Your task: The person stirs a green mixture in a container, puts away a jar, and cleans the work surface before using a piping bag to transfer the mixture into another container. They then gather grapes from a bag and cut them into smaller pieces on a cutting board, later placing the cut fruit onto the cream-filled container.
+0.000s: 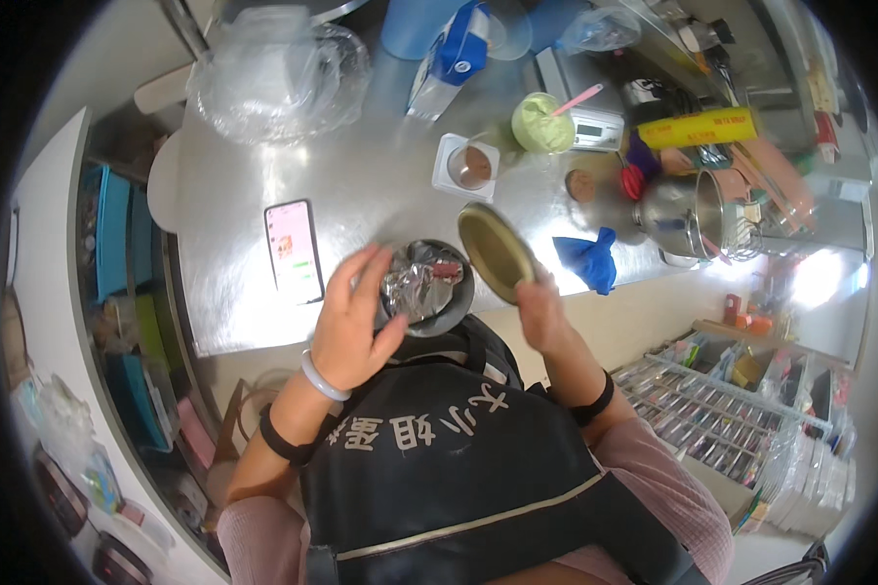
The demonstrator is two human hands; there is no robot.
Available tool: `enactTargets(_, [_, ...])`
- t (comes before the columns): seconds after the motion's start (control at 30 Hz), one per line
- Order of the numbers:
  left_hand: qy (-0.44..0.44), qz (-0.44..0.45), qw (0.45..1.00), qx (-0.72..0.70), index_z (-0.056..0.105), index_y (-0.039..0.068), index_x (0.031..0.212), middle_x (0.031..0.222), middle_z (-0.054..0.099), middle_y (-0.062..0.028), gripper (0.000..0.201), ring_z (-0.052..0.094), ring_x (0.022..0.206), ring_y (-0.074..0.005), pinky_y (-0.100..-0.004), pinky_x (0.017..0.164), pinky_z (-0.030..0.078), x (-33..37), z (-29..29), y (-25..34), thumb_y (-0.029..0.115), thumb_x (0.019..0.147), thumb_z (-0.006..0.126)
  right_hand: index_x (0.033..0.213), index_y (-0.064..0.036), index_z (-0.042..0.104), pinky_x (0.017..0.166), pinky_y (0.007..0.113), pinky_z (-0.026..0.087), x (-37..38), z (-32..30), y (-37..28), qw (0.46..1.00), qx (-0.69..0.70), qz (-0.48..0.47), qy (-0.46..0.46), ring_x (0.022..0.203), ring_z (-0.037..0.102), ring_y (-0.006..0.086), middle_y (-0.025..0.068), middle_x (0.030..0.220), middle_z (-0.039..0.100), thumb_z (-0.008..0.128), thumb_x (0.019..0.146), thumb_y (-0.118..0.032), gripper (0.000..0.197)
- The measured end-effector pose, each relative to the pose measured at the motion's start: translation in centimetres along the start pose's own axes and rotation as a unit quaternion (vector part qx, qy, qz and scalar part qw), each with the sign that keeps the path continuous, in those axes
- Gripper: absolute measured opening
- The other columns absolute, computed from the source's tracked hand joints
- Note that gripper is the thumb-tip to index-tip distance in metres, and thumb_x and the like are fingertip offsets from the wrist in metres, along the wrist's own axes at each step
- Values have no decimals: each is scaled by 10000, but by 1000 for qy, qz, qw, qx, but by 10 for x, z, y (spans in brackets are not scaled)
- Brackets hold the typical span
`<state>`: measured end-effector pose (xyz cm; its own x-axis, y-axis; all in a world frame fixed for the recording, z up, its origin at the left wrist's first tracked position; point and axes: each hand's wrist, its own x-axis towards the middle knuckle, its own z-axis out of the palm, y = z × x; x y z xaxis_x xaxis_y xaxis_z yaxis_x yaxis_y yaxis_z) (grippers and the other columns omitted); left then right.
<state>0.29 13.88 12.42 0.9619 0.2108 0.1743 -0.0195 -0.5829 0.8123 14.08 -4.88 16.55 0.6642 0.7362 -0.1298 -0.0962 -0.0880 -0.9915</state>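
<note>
At the front edge of the steel table is a round, dark grey tin [463, 300]. Crumpled silver foil [417, 292] fills it, with a small reddish-brown piece [447, 271] showing on top. My left hand [353, 317] curves around the tin's left side, its fingers at the rim and its thumb toward the near side. Up in my right hand [544, 310] is a round lid [498, 252], gripped by its lower right edge and tilted. The lid's gold-coloured inside shows, and it hangs just right of the tin, apart from it.
A lit phone [294, 251] lies to the left. Beyond the tin stand a small clear tub of brown powder [470, 167], a green mixture in a bowl [542, 125] and a scale [597, 130]. To the right are a blue cloth [591, 259] and a steel pot [680, 216].
</note>
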Motion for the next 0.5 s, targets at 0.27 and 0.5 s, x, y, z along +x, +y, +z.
enactTargets(0.27, [56, -98, 953, -283, 309, -66, 1346, 1331, 389, -227, 553, 371, 1250, -316, -374, 1050, 265, -27, 34, -21, 253, 924, 472, 1207, -98, 505, 949, 451, 331, 16, 33, 10, 813, -512, -267, -77, 1174, 364, 393, 200, 1377, 324, 760, 603, -311, 690])
enactTargets(0.5, [147, -224, 932, -243, 462, -34, 1231, 1175, 515, -187, 463, 504, 1073, -272, -333, 905, 397, -13, 50, 3, 307, 921, 512, 1217, -134, 512, 976, 470, 299, 13, 30, 13, 838, -466, -270, -89, 1094, 393, 355, 103, 1236, 434, 806, 543, -402, 783])
